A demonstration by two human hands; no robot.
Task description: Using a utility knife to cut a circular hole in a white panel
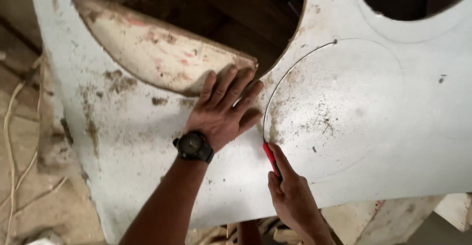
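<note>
My left hand [223,108] flat, pressing white board [147,166] steady. My right hand [292,196] grips red cutter [271,159]; keep blade on curved cut line [290,73], feed slowly.

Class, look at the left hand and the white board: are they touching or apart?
Touching. The head view shows the left hand pressed flat, fingers spread, on the white board, with no gap under the palm.
</note>
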